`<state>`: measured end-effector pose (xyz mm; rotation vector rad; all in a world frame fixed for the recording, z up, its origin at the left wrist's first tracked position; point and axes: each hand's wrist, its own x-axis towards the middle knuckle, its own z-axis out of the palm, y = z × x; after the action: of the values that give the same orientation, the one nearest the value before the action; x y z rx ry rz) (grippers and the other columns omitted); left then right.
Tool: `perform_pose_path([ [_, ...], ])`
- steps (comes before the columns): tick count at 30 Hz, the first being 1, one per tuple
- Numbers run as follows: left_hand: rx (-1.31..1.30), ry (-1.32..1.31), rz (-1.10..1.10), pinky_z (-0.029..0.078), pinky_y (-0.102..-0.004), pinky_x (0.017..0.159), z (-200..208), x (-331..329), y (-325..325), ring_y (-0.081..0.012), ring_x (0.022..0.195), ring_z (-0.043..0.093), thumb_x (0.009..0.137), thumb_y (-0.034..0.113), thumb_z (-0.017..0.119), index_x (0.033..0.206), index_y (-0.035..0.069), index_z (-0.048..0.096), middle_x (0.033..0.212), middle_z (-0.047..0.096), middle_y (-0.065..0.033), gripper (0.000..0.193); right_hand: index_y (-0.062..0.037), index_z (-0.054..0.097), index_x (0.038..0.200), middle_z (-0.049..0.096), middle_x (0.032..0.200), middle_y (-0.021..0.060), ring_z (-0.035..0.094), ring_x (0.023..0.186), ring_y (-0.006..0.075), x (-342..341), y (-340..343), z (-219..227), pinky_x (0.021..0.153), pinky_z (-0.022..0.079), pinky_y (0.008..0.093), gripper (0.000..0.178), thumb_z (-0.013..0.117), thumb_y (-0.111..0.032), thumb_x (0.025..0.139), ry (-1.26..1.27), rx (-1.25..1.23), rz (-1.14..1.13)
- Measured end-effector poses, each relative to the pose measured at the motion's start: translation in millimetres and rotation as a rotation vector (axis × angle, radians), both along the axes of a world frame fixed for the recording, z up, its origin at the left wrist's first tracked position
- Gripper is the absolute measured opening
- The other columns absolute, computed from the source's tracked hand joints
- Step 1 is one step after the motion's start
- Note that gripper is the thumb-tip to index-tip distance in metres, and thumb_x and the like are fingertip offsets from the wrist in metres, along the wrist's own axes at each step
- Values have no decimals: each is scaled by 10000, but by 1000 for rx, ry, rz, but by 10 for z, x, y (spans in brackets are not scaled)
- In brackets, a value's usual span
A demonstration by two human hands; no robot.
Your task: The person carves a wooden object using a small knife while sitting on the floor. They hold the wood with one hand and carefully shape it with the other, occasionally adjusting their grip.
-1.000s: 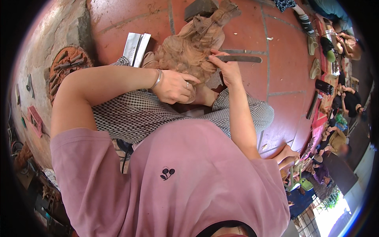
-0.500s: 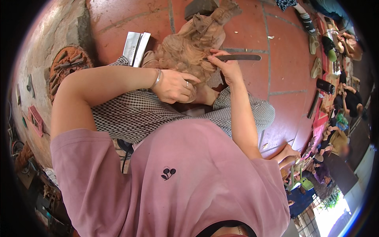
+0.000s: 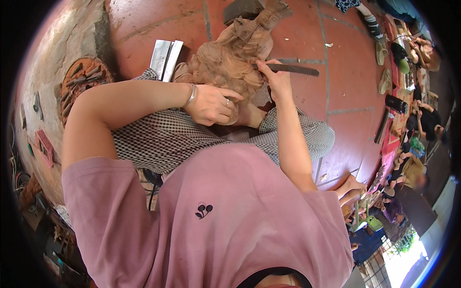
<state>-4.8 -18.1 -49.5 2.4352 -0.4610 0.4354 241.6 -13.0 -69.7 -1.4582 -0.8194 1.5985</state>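
A brown wood carving [image 3: 223,60] with curly, wavy relief lies in front of my crossed legs, its narrower end pointing away. My left hand [image 3: 211,104], wearing a ring and a bracelet, is curled over the near end of the carving, with the index finger stretched along it. Pinched in my right hand [image 3: 277,82] is a flat, dark file [image 3: 297,70]. One end of it reaches the carving's right side, and the other sticks out to the right. My fingers partly hide its working end.
At the left stands a round tray [image 3: 64,91] of carving tools. Two pale metallic strips [image 3: 165,60] lie beside the carving. A dark block [image 3: 242,8] sits beyond it on the red tiled floor [image 3: 350,86]. Sandals [image 3: 384,82] and several people are at the right.
My right hand has shifted slightly to the right with the file, whose outer end has dipped and whose face has turned a little. My left hand and the carving stay nearly still.
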Motion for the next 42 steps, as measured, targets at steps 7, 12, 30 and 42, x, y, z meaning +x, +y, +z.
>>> perform_pose_path([
  [7, -3, 27, 0, 294, -563, 1170, -2, 0, -8, -277, 1052, 621, 691, 189, 690, 965, 31, 625, 963, 656, -117, 323, 43, 699, 891, 646, 1208, 178, 644, 1017, 192, -212, -24, 79, 841, 505, 311, 216, 812, -108, 785, -437, 236, 204],
  [12, 21, 57, 0, 282, -564, 1174, 4, -6, -6, -275, 1065, 620, 700, 199, 690, 972, 35, 627, 974, 658, -115, 324, 45, 702, 892, 655, 1214, 179, 641, 1043, 193, -67, 149, 129, 845, 497, 296, 195, 790, -109, 812, -223, -41, 146],
  [30, 9, 18, 16, 282, -559, 1176, -5, 13, -11, -263, 1060, 623, 673, 192, 697, 941, 42, 628, 970, 660, -107, 315, 18, 640, 899, 699, 1055, 152, 651, 943, 161, 60, 62, 77, 789, 528, 266, 173, 746, -118, 881, -124, -42, 53],
  [42, 14, 35, 10, 282, -563, 1168, 1, 3, 5, -264, 1050, 624, 695, 160, 702, 906, 47, 630, 966, 669, -84, 250, 15, 681, 981, 666, 835, 40, 560, 727, 91, 17, -408, 226, 644, 442, 223, 237, 702, -216, 932, -314, 59, 25],
])
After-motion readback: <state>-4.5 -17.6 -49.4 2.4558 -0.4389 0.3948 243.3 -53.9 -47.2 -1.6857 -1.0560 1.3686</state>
